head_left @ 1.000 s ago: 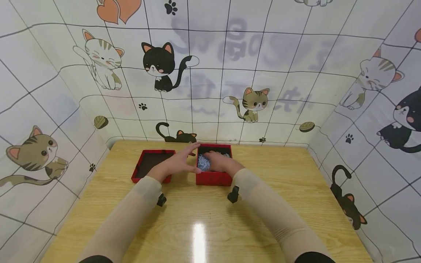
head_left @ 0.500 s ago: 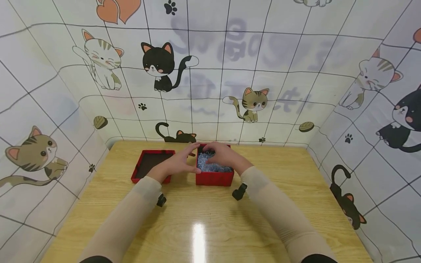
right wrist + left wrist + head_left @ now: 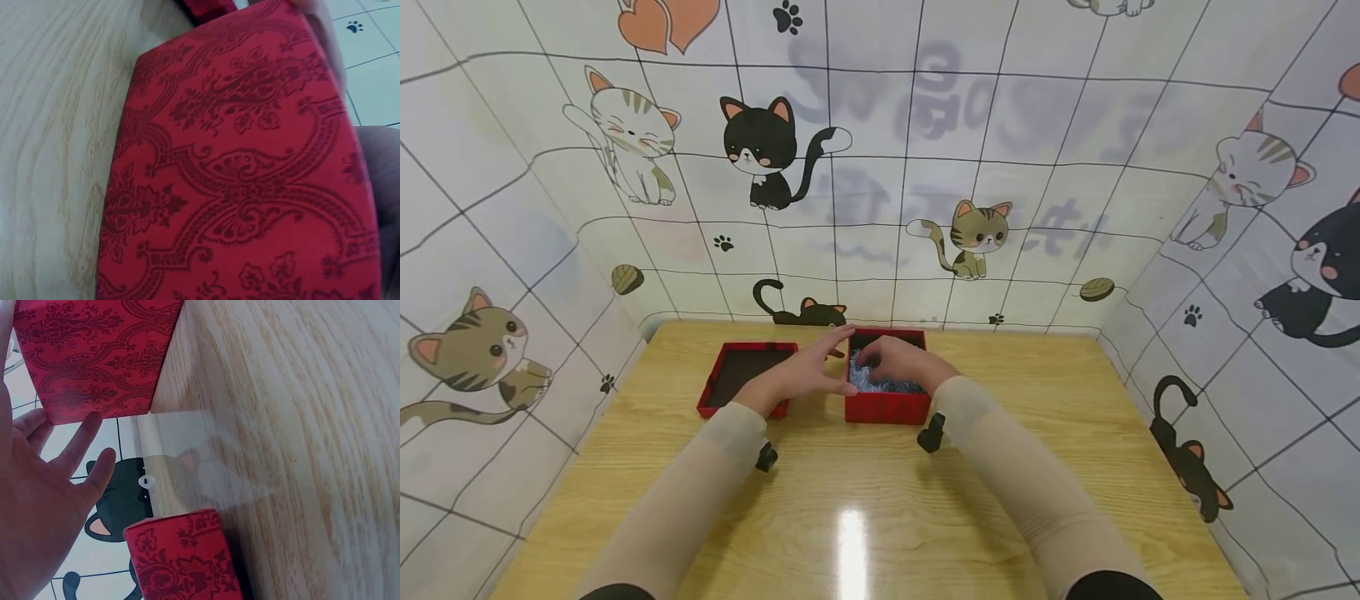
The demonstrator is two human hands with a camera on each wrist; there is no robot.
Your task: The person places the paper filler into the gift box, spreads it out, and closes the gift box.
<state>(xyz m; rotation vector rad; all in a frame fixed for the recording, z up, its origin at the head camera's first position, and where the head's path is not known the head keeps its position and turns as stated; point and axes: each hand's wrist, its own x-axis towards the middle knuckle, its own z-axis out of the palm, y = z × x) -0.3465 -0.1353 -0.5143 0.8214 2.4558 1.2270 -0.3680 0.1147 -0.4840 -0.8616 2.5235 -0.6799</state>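
Red box [image 3: 883,406]: stands open near the middle of the wooden table [image 3: 865,517], toward its far edge; its outer walls carry a dark damask pattern, which fills the right wrist view [image 3: 250,181].
Filling: pale blue-white shredded paper [image 3: 868,382] lies inside the red box, showing at the left part of the opening beside the right hand.
Right hand [image 3: 901,364]: reaches down into the red box from the near right side, fingers curled into the shredded paper; whether they pinch any of it cannot be told, since the hand's own back hides the fingertips.
Left hand [image 3: 808,371]: lies with fingers straight and spread against the left wall of the red box, fingertips up at the far left corner; it holds nothing. The left wrist view shows the palm [image 3: 37,506] flat and open, the fingers loosely apart.
Lid [image 3: 747,377]: a shallow red tray with a dark inside, lying face up just left of the red box, a narrow gap of table between the two; the left wrist passes over its near right corner.
Sleeves: both forearms wear thin beige sleeves [image 3: 700,492], and a small black camera mount [image 3: 931,435] hangs under each wrist.
Surroundings: white panels printed with cartoon cats [image 3: 771,150] and paw prints stand around the table on three sides.
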